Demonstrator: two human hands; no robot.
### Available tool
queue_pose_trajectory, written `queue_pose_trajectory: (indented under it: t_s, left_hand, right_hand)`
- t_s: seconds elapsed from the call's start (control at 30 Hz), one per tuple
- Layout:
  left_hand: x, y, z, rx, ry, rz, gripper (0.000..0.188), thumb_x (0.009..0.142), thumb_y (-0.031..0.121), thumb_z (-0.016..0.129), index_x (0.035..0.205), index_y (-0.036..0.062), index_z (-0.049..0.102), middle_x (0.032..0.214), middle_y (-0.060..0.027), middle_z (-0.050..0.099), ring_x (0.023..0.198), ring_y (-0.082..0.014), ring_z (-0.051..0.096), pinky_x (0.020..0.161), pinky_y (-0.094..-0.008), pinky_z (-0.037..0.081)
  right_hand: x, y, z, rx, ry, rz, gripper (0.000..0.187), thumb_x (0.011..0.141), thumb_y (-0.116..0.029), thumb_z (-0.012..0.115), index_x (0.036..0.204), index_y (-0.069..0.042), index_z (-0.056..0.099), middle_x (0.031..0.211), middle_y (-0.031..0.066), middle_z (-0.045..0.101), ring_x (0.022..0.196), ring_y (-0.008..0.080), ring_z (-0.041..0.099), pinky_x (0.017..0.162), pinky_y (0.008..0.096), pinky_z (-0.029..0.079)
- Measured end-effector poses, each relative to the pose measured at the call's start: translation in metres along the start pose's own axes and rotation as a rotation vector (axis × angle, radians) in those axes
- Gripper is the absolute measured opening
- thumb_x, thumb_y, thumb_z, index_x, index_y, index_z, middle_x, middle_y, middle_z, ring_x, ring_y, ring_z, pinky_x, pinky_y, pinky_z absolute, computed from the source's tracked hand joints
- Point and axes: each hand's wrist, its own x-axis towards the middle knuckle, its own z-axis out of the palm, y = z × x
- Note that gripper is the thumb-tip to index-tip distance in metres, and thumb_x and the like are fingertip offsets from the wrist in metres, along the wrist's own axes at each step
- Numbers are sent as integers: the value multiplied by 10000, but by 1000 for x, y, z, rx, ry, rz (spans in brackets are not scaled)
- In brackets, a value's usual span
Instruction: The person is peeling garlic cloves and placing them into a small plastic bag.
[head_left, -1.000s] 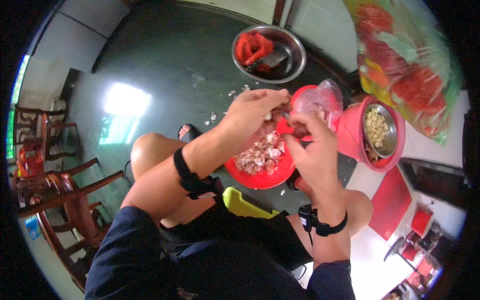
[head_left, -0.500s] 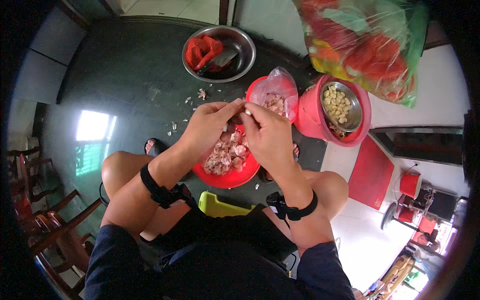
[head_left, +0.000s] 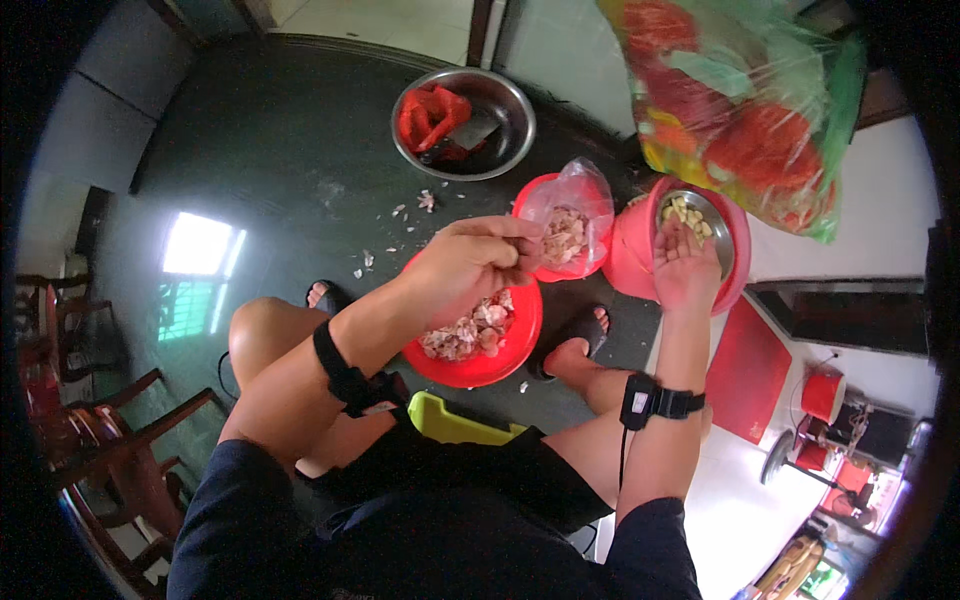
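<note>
Half a second back both hands met over the red basin; now the right hand (head_left: 685, 268) has swung out to the pink pot (head_left: 640, 265), palm up and open above the steel bowl of peeled garlic cloves (head_left: 690, 215) set in it, holding nothing I can make out. Left hand (head_left: 470, 265) hovers over the red basin of unpeeled garlic (head_left: 470, 335), fingers curled shut (on a clove or skin, most likely, though what it grips is hidden). Just beyond its fingertips a bag-lined red bowl of skins (head_left: 565, 230) stands. Papery scraps (head_left: 400, 225) litter the dark floor past the left hand. I judge that a clove dropped from this height could bounce off the steel rim onto the floor, and the light plastic bag could tip if brushed.
</note>
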Motion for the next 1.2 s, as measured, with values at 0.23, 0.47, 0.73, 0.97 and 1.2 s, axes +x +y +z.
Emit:
queue_pose_trajectory:
  t_s: [0.23,0.47,0.73,0.97,1.2]
  left_hand:
    - [-1,3,11,88,43,36,405,1012,-6,525,1416,-36,510,1170,-118,687,969,-198,688,867,-340,583]
    - [-11,4,17,694,22,377,574,881,-42,657,1426,-54,476,1182,-135,678,1064,-163,661,887,-332,567]
    - [-15,13,27,884,202,486,516,837,5,742,1320,-60,574,1142,-149,696,1033,-159,671,867,-325,574]
    - [-14,17,21,977,181,516,255,899,34,731,1135,-51,684,1041,-72,711,921,-107,666,808,-271,562]
    - [-16,8,22,582,175,293,358,1074,267,507,1297,-10,544,1073,-46,665,1015,-124,606,895,-318,512]
  right_hand:
    - [-38,22,26,-175,-139,-57,248,1008,-141,638,1216,-6,651,1138,52,681,1011,148,650,887,282,534]
    - [-124,99,71,-1088,-754,-549,176,907,-71,717,1073,-15,730,949,64,701,838,128,643,746,272,513]
    - [-117,113,77,-1155,-678,-498,177,919,-116,731,1043,11,721,911,127,716,819,227,686,768,320,521]
    - [-117,109,85,-1400,-768,-797,163,1013,-140,587,981,18,613,836,232,651,795,429,656,694,451,511]
    - [-127,129,85,-1501,-669,-917,199,1023,-190,549,946,-13,594,825,224,628,753,456,627,657,521,480]
